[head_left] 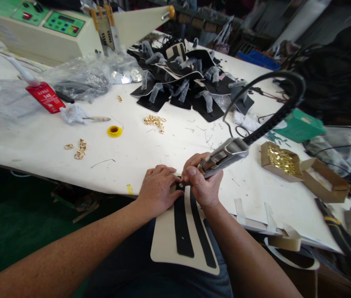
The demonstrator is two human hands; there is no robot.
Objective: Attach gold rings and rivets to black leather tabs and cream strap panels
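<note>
My right hand [204, 184] is wrapped round a grey electric screwdriver [223, 157] with a thick black cord rising from its back end. The tool slants down to the left, its tip hidden by my fingers. A small gold screw [180, 185] shows beside them on a black strap [183, 227]. That strap lies on a cream panel [164, 244] with rounded corners, which slopes from the table edge onto my lap. A second black strap [201, 231] runs alongside. My left hand [159, 188] steadies the panel's upper end, its thumb pressing near the screw.
Black panels [178, 82] with plastic-wrapped straps are piled at the back. Gold clasps [154, 122] and a yellow ring [114, 131] lie on the white table [132, 157]. Boxes of gold parts [280, 161] and pliers [338, 227] are right. A red glue bottle [45, 97] stands left.
</note>
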